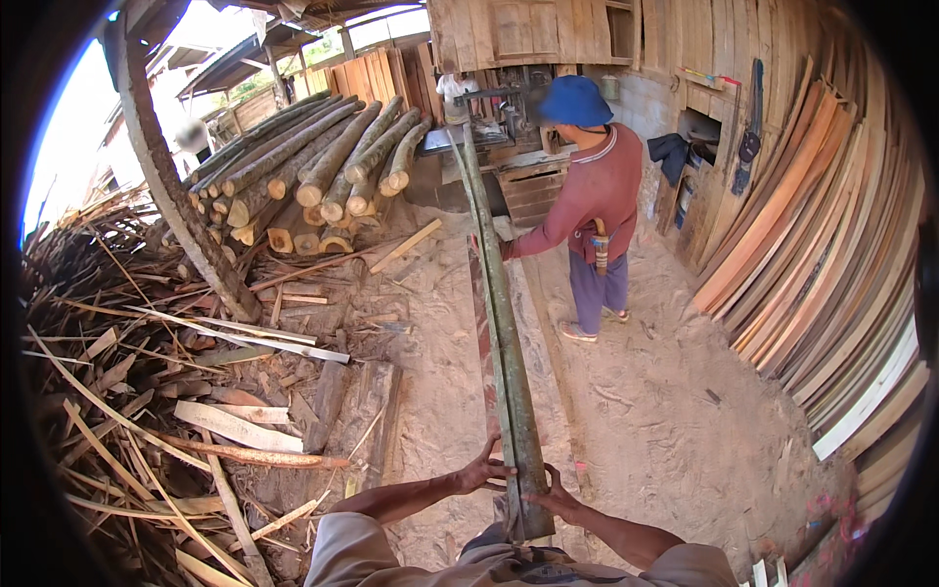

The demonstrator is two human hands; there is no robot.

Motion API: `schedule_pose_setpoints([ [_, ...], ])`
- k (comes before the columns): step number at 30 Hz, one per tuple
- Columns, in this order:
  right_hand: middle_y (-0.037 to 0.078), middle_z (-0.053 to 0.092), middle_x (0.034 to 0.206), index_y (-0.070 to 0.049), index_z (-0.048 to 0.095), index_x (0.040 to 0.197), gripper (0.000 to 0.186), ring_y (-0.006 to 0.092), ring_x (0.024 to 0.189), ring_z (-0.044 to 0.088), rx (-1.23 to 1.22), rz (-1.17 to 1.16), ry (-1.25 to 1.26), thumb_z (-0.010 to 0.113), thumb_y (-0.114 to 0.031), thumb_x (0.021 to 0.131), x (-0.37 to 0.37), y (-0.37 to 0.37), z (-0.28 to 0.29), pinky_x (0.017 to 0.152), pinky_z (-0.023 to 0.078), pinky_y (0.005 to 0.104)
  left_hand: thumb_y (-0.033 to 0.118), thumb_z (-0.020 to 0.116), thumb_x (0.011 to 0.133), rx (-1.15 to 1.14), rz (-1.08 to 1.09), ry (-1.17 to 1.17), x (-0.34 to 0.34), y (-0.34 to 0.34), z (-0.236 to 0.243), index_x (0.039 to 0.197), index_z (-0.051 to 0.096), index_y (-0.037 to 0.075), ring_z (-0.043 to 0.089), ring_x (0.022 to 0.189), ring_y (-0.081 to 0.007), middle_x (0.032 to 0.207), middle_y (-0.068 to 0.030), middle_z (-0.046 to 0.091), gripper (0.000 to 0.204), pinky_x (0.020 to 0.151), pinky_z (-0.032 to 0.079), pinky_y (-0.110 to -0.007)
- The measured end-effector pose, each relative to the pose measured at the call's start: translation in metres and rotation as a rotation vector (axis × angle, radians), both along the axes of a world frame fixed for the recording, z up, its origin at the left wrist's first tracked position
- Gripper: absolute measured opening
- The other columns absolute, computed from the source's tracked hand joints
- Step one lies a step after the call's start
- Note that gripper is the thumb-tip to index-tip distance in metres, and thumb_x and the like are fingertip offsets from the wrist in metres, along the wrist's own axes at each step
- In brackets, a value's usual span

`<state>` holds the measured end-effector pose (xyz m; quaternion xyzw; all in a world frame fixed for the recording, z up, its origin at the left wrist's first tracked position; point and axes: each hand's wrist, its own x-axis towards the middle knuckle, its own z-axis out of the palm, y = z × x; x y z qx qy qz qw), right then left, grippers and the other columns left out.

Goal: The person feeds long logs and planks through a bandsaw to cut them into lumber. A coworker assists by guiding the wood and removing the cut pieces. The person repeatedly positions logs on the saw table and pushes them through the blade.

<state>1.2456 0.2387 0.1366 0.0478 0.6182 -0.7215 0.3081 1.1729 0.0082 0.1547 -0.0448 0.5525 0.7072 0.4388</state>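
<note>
A long, thin greenish-grey log (pixel 509 362) runs straight away from me toward a saw machine (pixel 494 112) at the far end. A lengthwise cut line shows along its left side. My left hand (pixel 484 470) grips the log's near end from the left, fingers curled against it. On the opposite side, my right hand (pixel 556 494) is pressed round the same end. A co-worker in a blue hat and maroon top (pixel 597 186) stands to the right of the log farther along, one hand close to it.
Round logs (pixel 362 161) are piled at the back left behind a leaning post (pixel 176 186). Slabs and offcuts (pixel 240 426) litter the ground at left. Sawn boards (pixel 792 245) lean along the right wall. Sawdust covers the ground (pixel 675 411). Another person is partly visible behind the machine.
</note>
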Motion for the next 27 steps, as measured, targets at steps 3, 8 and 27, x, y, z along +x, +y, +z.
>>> schedule_pose_setpoints([
  [3, 0.02, 0.041, 0.137, -0.011, 0.01, 0.148, 0.105, 0.0308, 0.123, 0.046, 0.062, -0.101, 0.029, 0.081, -0.029, 0.073, 0.04, 0.02, 0.027, 0.097, 0.043, 0.0421, 0.015, 0.067, 0.087, 0.057, 0.004, 0.013, 0.046, 0.013, 0.012, 0.149, 0.001, 0.036, 0.049, 0.12, -0.0266, 0.127, -0.0116, 0.051, 0.093, 0.093, 0.046, -0.05],
  [8, 0.021, 0.055, 0.124, -0.006, 0.01, 0.149, 0.104, 0.0271, 0.111, 0.057, 0.112, -0.146, 0.024, 0.079, -0.02, 0.073, 0.07, 0.093, 0.116, 0.096, 0.045, 0.038, 0.057, 0.052, 0.088, 0.539, 0.405, -0.303, 0.133, 0.153, -0.012, 0.141, 0.038, 0.01, 0.047, 0.123, -0.0294, 0.14, -0.0123, 0.046, 0.072, 0.104, 0.037, -0.047],
  [27, 0.016, 0.048, 0.136, -0.005, 0.018, 0.15, 0.096, 0.0249, 0.119, 0.054, 0.584, 0.037, 0.34, 0.074, -0.036, 0.078, 0.042, 0.191, 0.285, 0.1, 0.042, 0.0361, 0.08, 0.032, 0.082, 0.417, -0.105, -0.252, 0.175, 0.204, 0.136, 0.149, -0.011, 0.008, 0.021, 0.141, -0.037, 0.148, -0.0269, 0.025, 0.107, 0.114, 0.02, -0.052],
])
